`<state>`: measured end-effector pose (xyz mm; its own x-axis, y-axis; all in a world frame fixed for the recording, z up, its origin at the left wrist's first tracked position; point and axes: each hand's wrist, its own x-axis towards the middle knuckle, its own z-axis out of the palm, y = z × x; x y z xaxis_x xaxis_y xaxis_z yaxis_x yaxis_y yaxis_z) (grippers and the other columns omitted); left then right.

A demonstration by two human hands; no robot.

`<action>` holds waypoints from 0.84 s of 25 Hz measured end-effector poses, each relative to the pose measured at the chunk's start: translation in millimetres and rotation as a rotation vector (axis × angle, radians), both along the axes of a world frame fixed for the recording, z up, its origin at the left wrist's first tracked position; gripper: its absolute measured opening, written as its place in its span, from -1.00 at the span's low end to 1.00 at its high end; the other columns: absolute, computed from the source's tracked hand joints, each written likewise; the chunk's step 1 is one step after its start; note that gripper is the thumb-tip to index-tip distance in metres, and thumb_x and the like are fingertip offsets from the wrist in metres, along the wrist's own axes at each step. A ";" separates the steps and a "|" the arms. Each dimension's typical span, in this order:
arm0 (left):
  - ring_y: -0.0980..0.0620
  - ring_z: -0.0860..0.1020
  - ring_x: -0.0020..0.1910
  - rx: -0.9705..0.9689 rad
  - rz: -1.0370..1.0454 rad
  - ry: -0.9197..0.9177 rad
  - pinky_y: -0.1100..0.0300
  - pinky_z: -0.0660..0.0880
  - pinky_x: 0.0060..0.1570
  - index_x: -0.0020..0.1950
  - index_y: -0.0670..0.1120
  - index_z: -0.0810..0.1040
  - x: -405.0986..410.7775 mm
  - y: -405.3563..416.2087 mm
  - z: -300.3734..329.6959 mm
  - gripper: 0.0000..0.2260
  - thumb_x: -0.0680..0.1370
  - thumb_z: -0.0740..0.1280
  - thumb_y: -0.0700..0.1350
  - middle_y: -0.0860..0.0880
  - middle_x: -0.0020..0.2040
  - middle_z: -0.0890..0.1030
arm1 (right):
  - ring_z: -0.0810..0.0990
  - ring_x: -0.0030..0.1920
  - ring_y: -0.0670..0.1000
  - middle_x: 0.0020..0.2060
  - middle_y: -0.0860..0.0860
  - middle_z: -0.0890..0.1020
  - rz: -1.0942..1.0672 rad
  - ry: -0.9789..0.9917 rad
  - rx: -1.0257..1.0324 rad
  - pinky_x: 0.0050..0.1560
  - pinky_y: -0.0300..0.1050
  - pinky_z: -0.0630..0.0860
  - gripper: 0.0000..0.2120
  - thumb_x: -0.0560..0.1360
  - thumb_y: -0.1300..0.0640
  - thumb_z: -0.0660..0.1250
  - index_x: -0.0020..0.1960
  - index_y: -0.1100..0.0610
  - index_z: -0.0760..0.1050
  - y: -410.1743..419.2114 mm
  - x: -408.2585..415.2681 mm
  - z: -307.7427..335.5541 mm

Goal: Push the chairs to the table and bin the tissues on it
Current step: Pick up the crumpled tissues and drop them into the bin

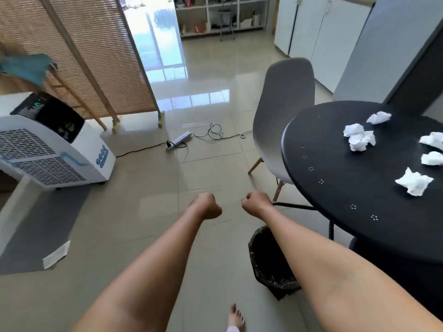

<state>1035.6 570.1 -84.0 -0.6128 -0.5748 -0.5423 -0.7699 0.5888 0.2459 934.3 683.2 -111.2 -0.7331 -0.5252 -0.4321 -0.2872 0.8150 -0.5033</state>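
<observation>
Right now, from the head camera, the person stands beside the round black table with both bare arms stretched out over the floor tiles, and neither hand is on anything. The left hand is curled into a loose fist, fingers together, holding nothing; the right hand is likewise closed on itself and empty, hanging just short of the table's near-left edge. I would say they are held out like that in readiness, not mid-grasp. The grey chair stands at the table's left edge, its seat already tucked partly under the rim, so to my eye it looks pushed home or nearly so; any other chair is out of sight. Crumpled white tissues lie scattered over the right half of the tabletop, one wad nearest the person and others running off toward the right edge, all untouched. The bin, lined with a dark bag, sits on the floor under the near edge of the table, below the right forearm, handily close for dropping the tissues in.
</observation>
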 end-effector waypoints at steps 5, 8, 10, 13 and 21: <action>-0.16 0.57 0.11 0.019 -0.206 0.024 0.09 0.58 0.05 0.24 -0.20 0.49 -112.9 -23.1 5.9 -0.69 0.53 0.20 -0.13 -0.19 0.18 0.56 | 0.28 -0.40 0.02 -0.42 0.00 0.30 -0.187 0.023 -0.025 -0.38 -0.19 0.19 -0.68 0.46 0.22 0.12 -0.45 0.07 0.16 -7.3 -86.3 21.8; -0.16 0.57 0.13 -0.002 -0.378 0.046 0.14 0.54 -0.02 0.25 -0.21 0.50 -174.4 -24.4 10.7 -0.68 0.53 0.22 -0.13 -0.18 0.19 0.57 | 0.43 -0.28 0.12 -0.38 0.04 0.45 -0.346 0.075 -0.063 -0.32 -0.18 0.33 -0.72 0.48 0.17 0.16 -0.41 0.13 0.31 -0.2 -126.7 31.7; -0.15 0.57 0.10 -0.005 -0.495 0.065 0.17 0.50 -0.11 0.23 -0.23 0.51 -216.5 -27.3 12.5 -0.69 0.53 0.22 -0.15 -0.17 0.18 0.57 | 0.56 -0.09 0.19 -0.15 0.13 0.60 -0.447 0.097 -0.071 -0.15 -0.12 0.45 -0.84 0.48 0.17 0.17 -0.26 0.13 0.42 3.4 -151.1 36.2; -0.13 0.53 -0.18 -0.026 -0.699 0.070 0.21 0.42 -0.19 0.11 -0.25 0.53 -275.8 -32.2 13.5 -0.75 0.54 0.22 -0.14 -0.19 0.06 0.57 | 0.54 -0.07 0.17 -0.10 0.15 0.58 -0.626 0.121 -0.069 0.02 -0.06 0.53 -0.80 0.49 0.17 0.16 -0.32 0.12 0.37 7.3 -185.8 40.3; -0.07 0.53 -0.28 -0.069 -1.140 0.034 0.21 0.44 -0.30 0.10 -0.23 0.60 -374.2 -13.7 8.0 -0.73 0.53 0.23 -0.12 -0.15 -0.07 0.61 | 0.63 -0.07 0.17 -0.05 0.14 0.66 -1.062 0.133 -0.036 -0.02 0.01 0.59 -0.88 0.48 0.20 0.17 -0.20 0.16 0.45 42.6 -210.2 49.2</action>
